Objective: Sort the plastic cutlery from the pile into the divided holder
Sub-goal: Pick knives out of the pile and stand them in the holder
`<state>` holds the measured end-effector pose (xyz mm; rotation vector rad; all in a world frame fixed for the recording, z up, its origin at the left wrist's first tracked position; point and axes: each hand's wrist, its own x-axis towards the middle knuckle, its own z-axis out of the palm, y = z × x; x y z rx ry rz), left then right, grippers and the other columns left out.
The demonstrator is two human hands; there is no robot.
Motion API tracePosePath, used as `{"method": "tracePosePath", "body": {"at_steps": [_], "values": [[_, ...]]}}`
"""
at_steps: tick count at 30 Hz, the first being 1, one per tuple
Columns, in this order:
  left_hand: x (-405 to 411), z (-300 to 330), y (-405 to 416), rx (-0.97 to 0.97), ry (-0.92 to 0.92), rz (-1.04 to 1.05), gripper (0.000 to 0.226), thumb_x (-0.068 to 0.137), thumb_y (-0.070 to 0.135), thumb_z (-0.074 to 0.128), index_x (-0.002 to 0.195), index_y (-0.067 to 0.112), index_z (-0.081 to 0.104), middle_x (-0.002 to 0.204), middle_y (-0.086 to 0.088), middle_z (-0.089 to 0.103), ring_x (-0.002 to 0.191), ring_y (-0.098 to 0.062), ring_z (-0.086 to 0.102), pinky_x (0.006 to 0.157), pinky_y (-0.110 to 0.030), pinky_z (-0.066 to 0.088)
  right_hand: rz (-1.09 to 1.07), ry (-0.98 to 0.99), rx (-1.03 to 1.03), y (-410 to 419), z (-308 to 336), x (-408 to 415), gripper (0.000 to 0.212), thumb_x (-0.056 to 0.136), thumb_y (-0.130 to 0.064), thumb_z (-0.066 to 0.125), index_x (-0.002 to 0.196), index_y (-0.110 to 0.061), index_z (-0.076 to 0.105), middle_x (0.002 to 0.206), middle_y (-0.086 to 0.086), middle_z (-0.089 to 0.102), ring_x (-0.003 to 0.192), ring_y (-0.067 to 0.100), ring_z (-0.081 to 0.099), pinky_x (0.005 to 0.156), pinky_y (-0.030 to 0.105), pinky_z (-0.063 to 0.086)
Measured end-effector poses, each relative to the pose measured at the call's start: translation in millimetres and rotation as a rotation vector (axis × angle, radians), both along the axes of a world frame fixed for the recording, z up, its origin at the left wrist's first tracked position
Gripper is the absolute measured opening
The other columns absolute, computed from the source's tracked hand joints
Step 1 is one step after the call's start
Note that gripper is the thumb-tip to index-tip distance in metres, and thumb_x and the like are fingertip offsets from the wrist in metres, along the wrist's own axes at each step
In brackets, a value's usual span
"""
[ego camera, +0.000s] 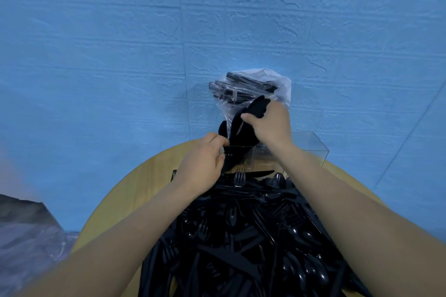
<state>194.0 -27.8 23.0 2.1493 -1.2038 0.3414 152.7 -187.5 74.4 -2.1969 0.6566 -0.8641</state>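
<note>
A big pile of black plastic cutlery (253,236), forks, spoons and knives mixed, covers the near part of a round wooden table (135,185). A clear divided holder (311,147) stands at the table's far edge. Several black pieces (237,132) stand upright in its left compartment. My right hand (268,123) grips the upper ends of that bunch above the holder. My left hand (202,164) is at the holder's left front corner, fingers curled round the lower part of the bunch; the exact hold is partly hidden.
Behind the holder, a clear plastic bag (251,89) holds more black cutlery. A blue textured floor (120,55) surrounds the table. A grey crumpled sheet (26,231) lies at the lower left.
</note>
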Motion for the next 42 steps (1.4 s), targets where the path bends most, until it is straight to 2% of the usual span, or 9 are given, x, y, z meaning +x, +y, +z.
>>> {"method": "tracePosePath", "body": {"at_steps": [5,10,14,21,24,29,33,37,42], "values": [[4,5,-1,0.025,-0.024,0.025,0.022,0.094,0.011,0.048,0.112,0.011,0.060,0.116,0.000,0.052,0.094,-0.014,0.050,0.074,-0.014,0.032,0.053,0.103,0.026,0,6,9,0.032,0.074,-0.032,0.079,0.083,-0.012,0.055,0.085,0.004,0.063,0.084,0.025,0.061,0.063,0.030,0.044],[14,16,-17,0.071,-0.003,0.029,0.019,0.094,0.018,0.051,0.103,0.007,0.063,0.116,-0.002,0.050,0.098,-0.021,0.054,0.083,-0.026,0.040,0.169,-0.109,0.106,1,11,1,0.031,0.078,-0.028,0.075,0.098,-0.013,0.056,0.089,-0.003,0.056,0.077,0.009,0.049,0.065,0.021,0.037],[14,17,-24,0.124,0.054,0.012,0.024,0.096,0.019,0.048,0.111,0.004,0.060,0.118,-0.004,0.049,0.099,-0.021,0.053,0.080,-0.022,0.036,0.174,-0.088,-0.091,-3,6,-8,0.013,0.089,-0.019,0.064,0.082,-0.009,0.067,0.076,-0.004,0.060,0.068,0.008,0.050,0.064,0.021,0.033],[-9,15,-4,0.039,0.072,0.068,0.027,0.096,0.020,0.048,0.121,0.013,0.056,0.124,-0.001,0.045,0.091,-0.018,0.057,0.079,-0.026,0.041,0.138,-0.111,-0.172,3,-1,-42,0.023,0.097,-0.027,0.049,0.109,-0.014,0.064,0.112,0.007,0.051,0.107,0.017,0.043,0.091,0.026,0.036],[-31,14,11,0.019,0.085,0.091,0.026,0.096,0.023,0.048,0.121,0.018,0.053,0.122,0.004,0.044,0.071,-0.009,0.054,0.071,-0.024,0.038,0.096,-0.051,-0.095,16,-11,-77,0.009,0.094,-0.023,0.053,0.101,-0.018,0.057,0.103,0.002,0.052,0.090,0.014,0.049,0.076,0.023,0.036],[-76,7,40,0.075,0.120,0.046,0.026,0.095,0.025,0.049,0.121,0.023,0.054,0.123,0.008,0.051,0.105,-0.013,0.055,0.086,-0.031,0.047,0.095,0.155,-0.018,46,-40,-137,0.006,0.089,-0.017,0.061,0.087,-0.012,0.057,0.072,-0.009,0.050,0.064,0.001,0.045,0.058,0.015,0.034],[-103,-5,62,0.097,0.126,0.055,0.025,0.094,0.026,0.052,0.119,0.025,0.057,0.119,0.013,0.050,0.108,-0.006,0.048,0.085,-0.019,0.037,0.060,0.314,-0.009,75,-57,-170,0.020,0.087,-0.028,0.065,0.081,-0.013,0.053,0.072,-0.003,0.053,0.066,0.009,0.048,0.055,0.023,0.033],[-119,-15,82,0.121,0.157,0.070,0.023,0.092,0.025,0.057,0.114,0.026,0.060,0.112,0.016,0.049,0.113,-0.008,0.046,0.096,-0.024,0.036,0.036,0.438,-0.041,101,-61,-184,0.032,0.085,-0.039,0.066,0.092,-0.013,0.048,0.084,0.001,0.056,0.077,0.019,0.055,0.063,0.028,0.043],[-128,-26,106,0.041,0.246,0.124,0.020,0.090,0.020,0.060,0.109,0.025,0.062,0.109,0.015,0.048,0.113,-0.010,0.046,0.096,-0.025,0.035,-0.003,0.523,-0.163,120,-59,-186,0.031,0.089,-0.024,0.061,0.111,-0.011,0.044,0.088,0.003,0.052,0.073,0.021,0.051,0.056,0.028,0.039]]}}
